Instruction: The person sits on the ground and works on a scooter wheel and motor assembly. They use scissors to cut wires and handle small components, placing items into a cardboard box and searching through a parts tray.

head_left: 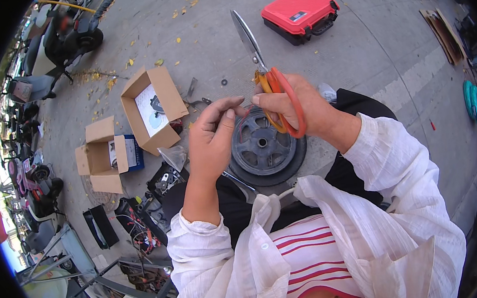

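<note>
My right hand [308, 103] is closed around the orange and yellow handles of a pair of scissors [252, 43]. Their metal blades point up and away from me. Just to the left, my left hand [211, 143] holds its thumb and forefinger curled toward each other, close to the right thumb. A thin reddish strand shows faintly below these fingertips; whether they pinch it I cannot make out. Beneath both hands lies a wheel [263, 161] with a black tyre and grey spoked rim, on the ground between my knees.
Two opened cardboard boxes [171, 95] with parts stand at the left, near a clear plastic bag [174, 156] and loose black parts with wires [140, 223]. A red hard case [300, 12] sits ahead. Parked scooters [59, 42] line the far left; a teal coil [473, 103] lies right.
</note>
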Tool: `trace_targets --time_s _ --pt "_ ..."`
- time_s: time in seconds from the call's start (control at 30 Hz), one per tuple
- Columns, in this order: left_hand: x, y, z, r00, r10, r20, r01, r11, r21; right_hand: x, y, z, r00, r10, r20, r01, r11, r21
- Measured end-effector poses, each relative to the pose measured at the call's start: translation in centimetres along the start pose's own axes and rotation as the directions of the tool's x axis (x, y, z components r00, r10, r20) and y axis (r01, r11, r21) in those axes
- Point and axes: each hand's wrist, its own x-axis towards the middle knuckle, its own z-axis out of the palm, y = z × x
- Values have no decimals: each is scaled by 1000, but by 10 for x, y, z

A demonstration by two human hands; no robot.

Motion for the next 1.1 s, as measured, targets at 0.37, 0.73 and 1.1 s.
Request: trace_targets --time_s 0.37,0.73,1.1 --pt "4 -13 -7 976 186 113 -161 967 -198 5 9 3 955 157 250 -245 893 377" --pt "10 -15 -7 990 -136 34 115 649 -752 0 18 1 999 31 30 -31 999 9" --pt "12 -18 -7 973 -189 -133 70 790 -609 -14 3 6 981 -163 100 169 489 -856"
